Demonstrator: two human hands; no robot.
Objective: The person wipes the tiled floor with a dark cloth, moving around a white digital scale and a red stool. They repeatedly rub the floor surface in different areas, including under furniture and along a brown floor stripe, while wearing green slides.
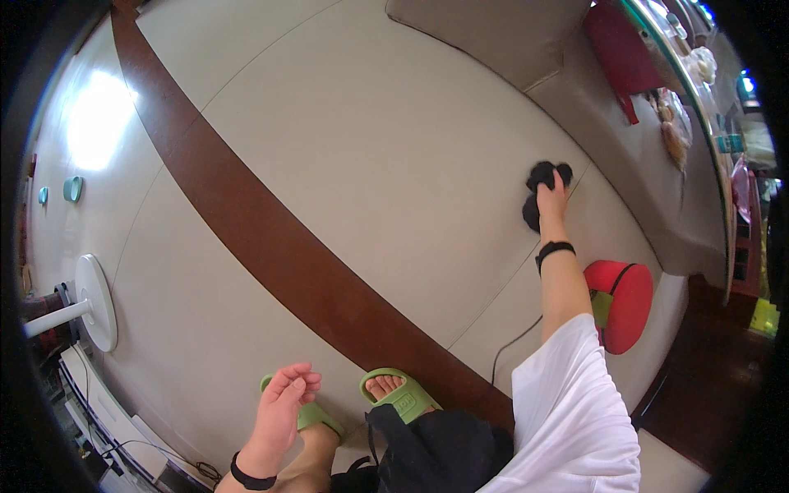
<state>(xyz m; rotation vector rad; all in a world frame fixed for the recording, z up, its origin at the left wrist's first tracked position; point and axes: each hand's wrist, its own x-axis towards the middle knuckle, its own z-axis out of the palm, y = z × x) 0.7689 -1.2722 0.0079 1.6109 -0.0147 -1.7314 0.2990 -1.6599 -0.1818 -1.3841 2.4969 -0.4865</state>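
My right hand [553,196], with a black band on its wrist, is stretched out to the right and grips a fluffy black item [542,177] just above the tiled floor or on it; its exact kind cannot be told. Near that forearm a round red cushion-like object [635,308] with a black strap sits on the floor. My left hand [287,394] hangs over my green slippers [400,394], fingers loosely curled and nothing in them. Black cloth [431,450] covers my lap.
A brown sofa [616,142] and a glass-edged table [703,111] with items on it stand at the right. A dark red floor strip [259,228] crosses the tiles. A white round stand base [98,302] is at the left. A thin cable [508,342] runs near my right arm.
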